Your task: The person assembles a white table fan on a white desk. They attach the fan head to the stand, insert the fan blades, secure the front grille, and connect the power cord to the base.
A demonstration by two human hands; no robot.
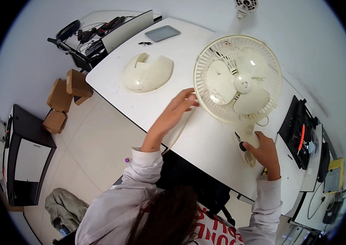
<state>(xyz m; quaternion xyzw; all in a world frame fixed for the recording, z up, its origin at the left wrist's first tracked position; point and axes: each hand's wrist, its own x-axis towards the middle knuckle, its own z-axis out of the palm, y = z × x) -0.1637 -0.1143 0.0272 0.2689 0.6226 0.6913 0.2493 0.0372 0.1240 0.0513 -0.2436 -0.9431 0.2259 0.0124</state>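
A cream electric fan is on the white table in front of me, with its three blades inside a round wire cage. My right hand grips the fan's lower mount, the thumb beside a black knob. At the lower left of the cage rim is my left hand, fingers stretched out; its fingertips are at the rim, and whether they press on it I cannot tell. A pale cord runs below the left hand to the table's edge. Farther left lies a cream domed plastic piece with a notch.
A grey tray and a small black cable lie at the table's far end. To the right are a black tool case and an orange coiled item. Cardboard boxes and a dark cabinet stand at left.
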